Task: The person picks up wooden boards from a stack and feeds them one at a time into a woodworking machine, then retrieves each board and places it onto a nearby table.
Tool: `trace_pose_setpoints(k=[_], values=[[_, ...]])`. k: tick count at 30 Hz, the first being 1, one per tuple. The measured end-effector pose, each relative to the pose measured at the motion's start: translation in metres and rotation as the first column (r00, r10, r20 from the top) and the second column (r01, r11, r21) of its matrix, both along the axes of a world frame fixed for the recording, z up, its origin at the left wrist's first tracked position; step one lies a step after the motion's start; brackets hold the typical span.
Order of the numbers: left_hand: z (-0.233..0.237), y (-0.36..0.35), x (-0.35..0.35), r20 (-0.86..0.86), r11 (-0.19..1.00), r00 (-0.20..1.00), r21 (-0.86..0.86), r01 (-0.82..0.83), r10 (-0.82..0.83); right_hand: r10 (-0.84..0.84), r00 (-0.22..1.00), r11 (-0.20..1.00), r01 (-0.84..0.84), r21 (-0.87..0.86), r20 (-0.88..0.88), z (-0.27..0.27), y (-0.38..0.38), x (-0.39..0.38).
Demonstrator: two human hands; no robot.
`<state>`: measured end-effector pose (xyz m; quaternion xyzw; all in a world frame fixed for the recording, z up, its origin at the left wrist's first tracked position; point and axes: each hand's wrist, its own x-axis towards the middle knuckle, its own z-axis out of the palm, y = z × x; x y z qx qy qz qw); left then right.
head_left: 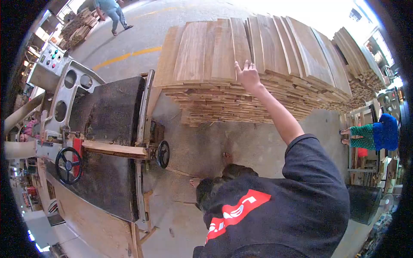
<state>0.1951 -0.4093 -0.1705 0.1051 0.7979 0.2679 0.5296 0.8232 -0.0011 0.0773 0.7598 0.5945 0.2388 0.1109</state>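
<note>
My right hand (248, 76) reaches over the near end of a wide stack of sawn wooden boards (193, 51). Its fingers are spread, and the fingertips rest on or just above a narrow board (241, 41) in the top layer; actual contact is hard to make out. Nothing is gripped in it. Several boards lie side by side there, some tilted against their neighbours, with many thin layers beneath. Nowhere in the frame does my left hand show.
Left of me stands a woodworking machine with a dark table (112, 107), handwheels (163, 154), a wooden bar (114, 148) across it and a control panel (52, 56). Another board stack (359, 56) stands right. One person (112, 13) is at upper left, another (383, 133) at right.
</note>
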Motion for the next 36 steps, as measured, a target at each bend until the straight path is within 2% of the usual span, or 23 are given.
trace_pose_setpoints(k=[3, 6, 7, 8, 10, 12, 13, 14, 15, 17, 19, 20, 22, 24, 26, 28, 29, 30, 31, 32, 33, 35, 36], values=[[-0.015, 0.007, -0.010, 0.134, 0.999, 0.991, -0.021, -0.029, 0.031, 0.027, 1.000, 0.991, -0.027, -0.129, 0.002, 0.015, -0.007, -0.013], [-0.032, 0.023, -0.024, 0.215, 0.997, 0.975, 0.019, -0.069, 0.063, 0.165, 0.978, 0.986, -0.162, -0.034, 0.130, 0.020, -0.039, -0.043], [-0.039, 0.030, -0.030, 0.235, 0.996, 0.970, 0.039, -0.077, 0.065, 0.076, 0.982, 0.996, -0.067, 0.055, -0.175, 0.037, -0.051, -0.067], [-0.045, 0.038, -0.037, 0.255, 0.994, 0.965, 0.067, -0.088, 0.068, 0.006, 0.883, 0.993, 0.049, 0.105, -0.469, 0.058, -0.064, -0.089], [-0.058, 0.060, -0.055, 0.286, 0.983, 0.955, 0.142, -0.119, 0.075, 0.105, 0.612, 0.914, 0.250, 0.318, -0.784, 0.080, -0.075, -0.110], [-0.069, 0.085, -0.074, 0.299, 0.973, 0.952, 0.198, -0.122, 0.059, 0.420, 0.456, 0.638, 0.466, 0.613, -0.785, 0.085, -0.089, -0.119], [-0.069, 0.097, -0.082, 0.293, 0.972, 0.955, 0.211, -0.106, 0.041, 0.524, 0.226, 0.524, 0.675, 0.520, -0.821, 0.098, -0.103, -0.125], [-0.075, 0.109, -0.090, 0.273, 0.973, 0.962, 0.215, -0.079, 0.017, 0.640, 0.009, 0.415, 0.837, 0.356, -0.768, 0.120, -0.116, -0.130], [-0.068, 0.123, -0.090, 0.248, 0.978, 0.969, 0.203, -0.041, -0.011, 0.756, -0.170, 0.327, 0.934, 0.140, -0.632, 0.132, -0.126, -0.131], [-0.062, 0.150, -0.096, 0.200, 0.983, 0.977, 0.182, 0.029, -0.066, 0.800, -0.414, 0.551, 0.794, 0.257, -0.435, 0.108, -0.151, -0.117], [-0.054, 0.170, -0.097, 0.230, 0.977, 0.970, 0.212, 0.025, -0.075, 0.775, -0.591, 0.631, 0.696, 0.343, -0.225, 0.121, -0.171, -0.157], [-0.048, 0.171, -0.100, 0.240, 0.976, 0.968, 0.215, 0.020, -0.072, 0.749, -0.625, 0.662, 0.690, 0.292, -0.222, 0.110, -0.178, -0.160], [-0.026, 0.187, -0.092, 0.138, 0.962, 0.990, 0.267, -0.046, 0.009, 0.701, -0.675, 0.713, 0.658, 0.240, -0.230, 0.118, -0.187, -0.191], [-0.004, 0.206, -0.084, 0.082, 0.940, 0.995, 0.341, 0.018, -0.049, 0.635, -0.749, 0.770, 0.592, 0.240, -0.188, 0.131, -0.187, -0.227], [0.006, 0.225, -0.072, 0.053, 0.836, 0.996, 0.542, -0.088, 0.071, 0.572, -0.794, 0.818, 0.534, 0.213, -0.208, 0.119, -0.175, -0.249], [0.064, 0.238, -0.055, -0.165, 0.690, 0.986, 0.713, 0.122, -0.003, 0.500, -0.829, 0.866, 0.471, 0.169, -0.250, 0.097, -0.167, -0.262], [0.086, 0.247, -0.052, -0.296, 0.631, 0.954, 0.734, 0.251, -0.034, 0.460, -0.831, 0.888, 0.438, 0.142, -0.313, 0.098, -0.158, -0.278], [0.110, 0.245, -0.054, -0.429, 0.580, 0.901, 0.719, 0.383, -0.063, 0.411, -0.829, 0.909, 0.405, 0.098, -0.378, 0.102, -0.154, -0.296], [0.140, 0.245, -0.062, -0.552, 0.578, 0.826, 0.638, 0.508, -0.117, 0.358, -0.821, 0.927, 0.371, 0.060, -0.445, 0.103, -0.151, -0.311], [0.169, 0.243, -0.070, -0.657, 0.574, 0.733, 0.536, 0.619, -0.176, 0.325, -0.799, 0.943, 0.313, 0.111, -0.505, 0.093, -0.150, -0.322], [0.190, 0.235, -0.076, -0.741, 0.563, 0.625, 0.415, 0.714, -0.247, 0.300, -0.770, 0.954, 0.255, 0.160, -0.563, 0.082, -0.149, -0.332], [0.210, 0.223, -0.100, -0.905, 0.570, 0.309, 0.094, 0.816, -0.293, 0.142, -0.848, 0.987, 0.163, 0.004, -0.510, 0.107, -0.137, -0.380], [0.224, 0.214, -0.106, -0.849, 0.620, 0.359, 0.048, 0.783, -0.388, 0.103, -0.855, 0.992, 0.125, -0.009, -0.509, 0.103, -0.135, -0.396]])
